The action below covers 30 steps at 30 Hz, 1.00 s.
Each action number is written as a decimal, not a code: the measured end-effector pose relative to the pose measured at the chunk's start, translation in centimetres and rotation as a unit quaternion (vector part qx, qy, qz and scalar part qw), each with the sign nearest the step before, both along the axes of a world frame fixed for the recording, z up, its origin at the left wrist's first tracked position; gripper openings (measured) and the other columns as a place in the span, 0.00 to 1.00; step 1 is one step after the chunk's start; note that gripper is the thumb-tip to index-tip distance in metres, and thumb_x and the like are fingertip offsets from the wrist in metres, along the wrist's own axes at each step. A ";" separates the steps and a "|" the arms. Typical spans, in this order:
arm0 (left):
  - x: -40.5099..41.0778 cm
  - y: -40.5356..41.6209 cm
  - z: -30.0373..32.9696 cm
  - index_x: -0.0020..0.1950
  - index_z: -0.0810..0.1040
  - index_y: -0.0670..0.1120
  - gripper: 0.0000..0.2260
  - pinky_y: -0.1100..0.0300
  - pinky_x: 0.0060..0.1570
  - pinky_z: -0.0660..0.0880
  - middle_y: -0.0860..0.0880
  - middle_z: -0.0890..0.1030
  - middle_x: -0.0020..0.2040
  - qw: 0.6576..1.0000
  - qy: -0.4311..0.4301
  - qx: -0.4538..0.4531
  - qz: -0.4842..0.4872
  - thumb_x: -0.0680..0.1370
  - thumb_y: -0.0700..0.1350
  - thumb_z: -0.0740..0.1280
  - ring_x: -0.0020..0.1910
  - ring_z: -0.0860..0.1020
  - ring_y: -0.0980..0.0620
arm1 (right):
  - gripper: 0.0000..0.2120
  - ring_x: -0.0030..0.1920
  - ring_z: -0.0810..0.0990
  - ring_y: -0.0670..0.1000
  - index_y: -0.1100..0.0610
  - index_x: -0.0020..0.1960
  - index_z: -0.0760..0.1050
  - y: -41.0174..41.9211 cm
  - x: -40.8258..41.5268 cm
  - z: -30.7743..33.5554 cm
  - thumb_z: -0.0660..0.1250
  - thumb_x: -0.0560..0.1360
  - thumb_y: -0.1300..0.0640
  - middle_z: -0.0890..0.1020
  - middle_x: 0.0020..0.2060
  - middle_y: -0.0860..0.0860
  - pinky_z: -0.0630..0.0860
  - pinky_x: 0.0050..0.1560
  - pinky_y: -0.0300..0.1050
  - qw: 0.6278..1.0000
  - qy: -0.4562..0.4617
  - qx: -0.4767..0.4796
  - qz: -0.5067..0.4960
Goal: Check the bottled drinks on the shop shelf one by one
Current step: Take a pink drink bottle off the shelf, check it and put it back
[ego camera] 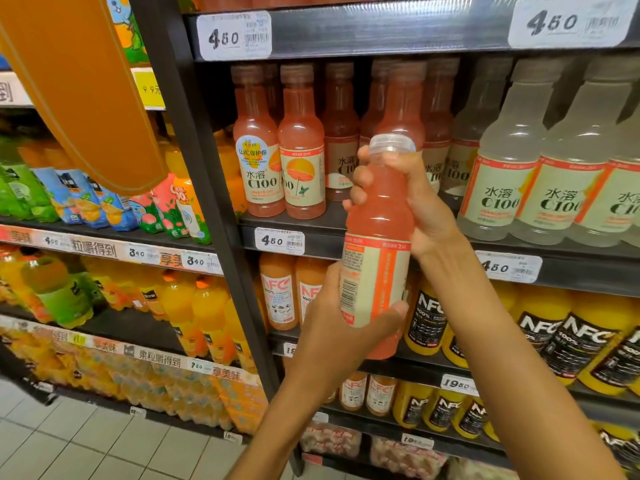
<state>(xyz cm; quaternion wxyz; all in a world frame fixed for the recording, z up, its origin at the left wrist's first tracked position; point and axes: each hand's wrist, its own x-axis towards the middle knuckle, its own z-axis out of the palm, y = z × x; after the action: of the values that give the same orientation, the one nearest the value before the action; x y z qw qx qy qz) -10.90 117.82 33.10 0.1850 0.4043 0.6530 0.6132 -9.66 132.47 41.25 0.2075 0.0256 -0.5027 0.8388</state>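
While both hands hold one pink C100 bottle (379,237) clear of the shelf, in front of the shelf's front edge (571,268), the step in hand looks like the inspection itself. The right hand (412,199) is closed around the bottle's neck and shoulder just under the clear cap (391,144), and the left hand (341,318) is curled around the lower part, thumb across the label (372,282) near the base. The bottle stands almost upright, its back label with the barcode turned toward the camera. Behind it, a row of pink C100 bottles (301,143) stands on the same shelf, with pale C100 bottles (502,161) toward the right end. Next, I judge, the bottle wants returning to its row near the front edge, and then its neighbour taking out.
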 end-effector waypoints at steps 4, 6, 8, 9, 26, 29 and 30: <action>-1.1 -0.4 -0.2 0.58 0.68 0.64 0.25 0.68 0.44 0.78 0.62 0.80 0.50 1.000 0.019 -0.004 0.006 0.63 0.65 0.69 0.49 0.79 0.66 | 0.01 0.30 0.79 0.48 0.56 0.47 0.73 -0.5 0.6 0.6 0.63 0.76 0.60 0.79 0.31 0.50 0.78 0.36 0.44 0.996 0.007 0.031 -0.078; -1.7 -0.3 0.0 0.59 0.70 0.61 0.26 0.66 0.46 0.78 0.63 0.80 0.50 1.000 0.014 0.005 0.000 0.64 0.67 0.66 0.50 0.80 0.64 | 0.03 0.32 0.81 0.49 0.56 0.45 0.74 -1.0 0.9 0.9 0.66 0.77 0.59 0.80 0.32 0.50 0.79 0.34 0.44 0.985 -0.008 0.086 -0.149; -1.6 0.0 0.2 0.58 0.73 0.58 0.23 0.64 0.48 0.78 0.59 0.83 0.51 0.999 -0.022 0.023 -0.008 0.67 0.68 0.65 0.50 0.81 0.61 | 0.06 0.34 0.83 0.48 0.56 0.46 0.75 -1.2 0.8 0.8 0.69 0.76 0.54 0.82 0.32 0.50 0.80 0.34 0.44 0.973 -0.022 0.132 -0.189; -1.5 0.2 0.3 0.57 0.75 0.58 0.21 0.63 0.48 0.79 0.57 0.84 0.51 0.998 -0.050 0.034 -0.016 0.69 0.67 0.64 0.51 0.82 0.60 | 0.07 0.35 0.83 0.48 0.56 0.47 0.76 -1.3 0.9 0.9 0.70 0.75 0.52 0.83 0.33 0.50 0.80 0.34 0.43 0.972 -0.028 0.146 -0.182; -1.0 -0.2 -0.3 0.52 0.82 0.63 0.23 0.59 0.50 0.80 0.52 0.85 0.53 0.973 -0.201 0.077 -0.079 0.66 0.71 0.59 0.53 0.82 0.53 | 0.11 0.38 0.84 0.53 0.53 0.39 0.80 -1.1 0.6 1.0 0.69 0.74 0.46 0.83 0.34 0.53 0.80 0.38 0.45 0.986 -0.026 0.138 -0.085; -1.3 -0.4 0.0 0.58 0.81 0.53 0.27 0.54 0.45 0.80 0.45 0.84 0.51 0.942 -0.292 0.114 -0.119 0.70 0.69 0.60 0.49 0.83 0.48 | 0.16 0.40 0.84 0.54 0.58 0.50 0.76 -1.1 0.5 1.0 0.63 0.76 0.44 0.84 0.38 0.55 0.80 0.40 0.46 0.997 -0.017 0.077 -0.016; -1.3 -0.5 0.1 0.61 0.79 0.48 0.29 0.52 0.43 0.80 0.42 0.84 0.50 0.930 -0.317 0.116 -0.148 0.73 0.67 0.59 0.45 0.83 0.45 | 0.17 0.40 0.84 0.54 0.59 0.52 0.74 -1.2 0.3 0.9 0.62 0.77 0.45 0.83 0.38 0.55 0.80 0.40 0.47 0.999 -0.002 0.050 0.013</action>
<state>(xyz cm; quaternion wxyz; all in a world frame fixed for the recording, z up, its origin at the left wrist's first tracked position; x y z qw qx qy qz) -12.19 117.31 33.23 0.4229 0.2998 0.4176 0.7463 -9.32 131.24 42.15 0.1944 0.0409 -0.5438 0.8154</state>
